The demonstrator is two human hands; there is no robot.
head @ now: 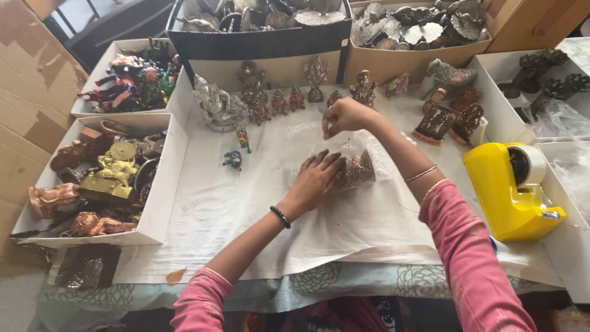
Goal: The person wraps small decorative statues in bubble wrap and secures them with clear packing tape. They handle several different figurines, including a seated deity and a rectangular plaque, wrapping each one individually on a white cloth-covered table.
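Figurine packing workshop: boxed statuettes (104,178), tape dispenser (513,187).

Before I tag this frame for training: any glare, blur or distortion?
Head view: soft, even light, faint shadows. The clear plastic bag under the left hand glints, veiling the small figurine inside. The right hand looks sharp. Edges bow slightly, as at the yellow tape dispenser.

The small copper-coloured figurine inside the clear plastic bag (359,167) is getting half covered by the left hand (316,178), so its shape isn't readable. The dark tray of grey metal pieces (258,24) and the cardboard box of silvery metal pieces (418,27) are both running off the top edge. The white box holding dark ornate metal stands (541,80) is getting cut off on the right. The little painted blue-green figure (233,160) is too tiny to identify, maybe a bird.
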